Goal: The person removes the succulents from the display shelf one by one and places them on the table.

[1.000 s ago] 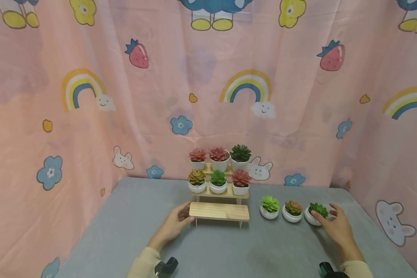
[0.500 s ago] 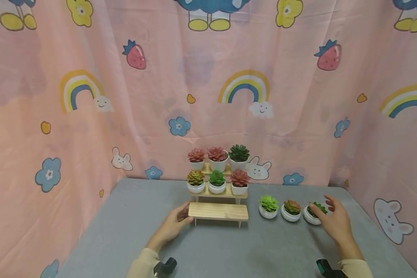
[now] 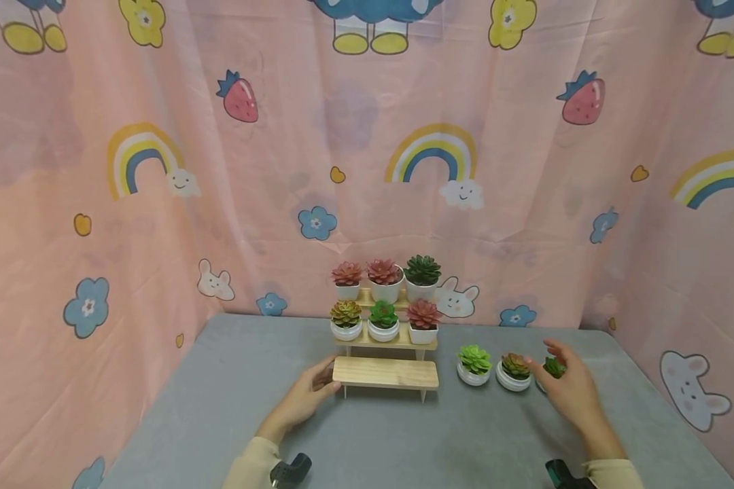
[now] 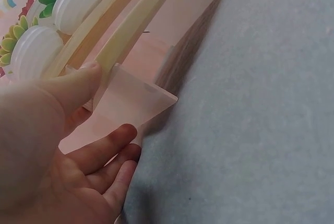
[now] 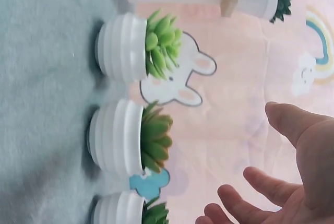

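Observation:
A tiered wooden plant stand [image 3: 385, 372] on clear legs stands mid-table, its lowest board bare. My left hand [image 3: 306, 392] grips the left end of that board; in the left wrist view the thumb [image 4: 78, 83] lies against the wood and the other fingers are by the clear side leg [image 4: 130, 98]. To the right, a bright green succulent [image 3: 474, 360], a reddish-green succulent [image 3: 515, 367] and a dark green succulent [image 3: 553, 368] sit in ribbed white pots. My right hand [image 3: 571, 394], fingers spread, hovers over the dark green one, partly hiding it, and holds nothing.
Potted succulents fill the stand's upper boards: a yellowish one [image 3: 346, 312], a green one [image 3: 383, 314] and a red one [image 3: 424, 314] on the middle, more behind. The grey table [image 3: 404, 441] ends at a pink patterned curtain [image 3: 251, 176].
My right hand has let go of the dark green succulent's pot, lifted, and moved left toward the reddish-green one. My left hand has stayed at the stand.

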A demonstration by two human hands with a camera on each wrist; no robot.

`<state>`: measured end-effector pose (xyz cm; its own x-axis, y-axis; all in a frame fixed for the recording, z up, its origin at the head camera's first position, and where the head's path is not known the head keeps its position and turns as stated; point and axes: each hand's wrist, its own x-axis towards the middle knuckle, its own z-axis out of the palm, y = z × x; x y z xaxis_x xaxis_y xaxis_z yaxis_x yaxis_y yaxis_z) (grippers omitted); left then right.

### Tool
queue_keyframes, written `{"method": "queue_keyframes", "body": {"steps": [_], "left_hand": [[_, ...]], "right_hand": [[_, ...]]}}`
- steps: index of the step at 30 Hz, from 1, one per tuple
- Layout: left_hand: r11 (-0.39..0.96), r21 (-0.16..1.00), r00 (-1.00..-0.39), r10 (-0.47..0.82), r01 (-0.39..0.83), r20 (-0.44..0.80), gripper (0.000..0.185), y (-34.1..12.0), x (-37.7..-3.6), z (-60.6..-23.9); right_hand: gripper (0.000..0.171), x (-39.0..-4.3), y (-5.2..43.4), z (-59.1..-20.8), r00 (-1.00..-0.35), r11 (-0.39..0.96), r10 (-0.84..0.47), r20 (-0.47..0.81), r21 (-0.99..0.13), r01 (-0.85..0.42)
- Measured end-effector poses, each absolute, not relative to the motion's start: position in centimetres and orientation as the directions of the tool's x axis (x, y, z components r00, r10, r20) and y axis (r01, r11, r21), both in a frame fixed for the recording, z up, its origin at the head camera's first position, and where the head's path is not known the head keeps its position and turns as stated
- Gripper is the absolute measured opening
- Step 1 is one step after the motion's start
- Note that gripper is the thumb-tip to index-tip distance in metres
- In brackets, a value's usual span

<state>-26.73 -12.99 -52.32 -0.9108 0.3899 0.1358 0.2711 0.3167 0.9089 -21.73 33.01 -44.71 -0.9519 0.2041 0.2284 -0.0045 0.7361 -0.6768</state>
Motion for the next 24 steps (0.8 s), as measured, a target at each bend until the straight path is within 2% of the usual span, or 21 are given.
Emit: {"method": "queue_keyframes", "body": {"steps": [5,12,24], "left_hand": [[0.318,0.91,-0.911,0.391,0.266,0.13,0.065,-13.0,-26.7,-52.4],[0.314,0.92,-0.921,0.375,0.235,0.107,0.064,-13.0,-26.9,-52.5],[0.303,0.922,-0.919,0.377,0.241,0.117,0.063,-13.0,-26.7,-52.4]], "right_hand": [[0.069,-21.7,31.9,-44.9,-0.964,0.737,0.15,0.218,-0.675,-0.038],[0.074,-21.9,30.2,-44.8,-0.987,0.734,0.112,0.118,-0.679,0.002],[0.064,-21.4,27.6,-45.2,-0.983,0.713,0.007,0.185,-0.69,-0.125]]}}
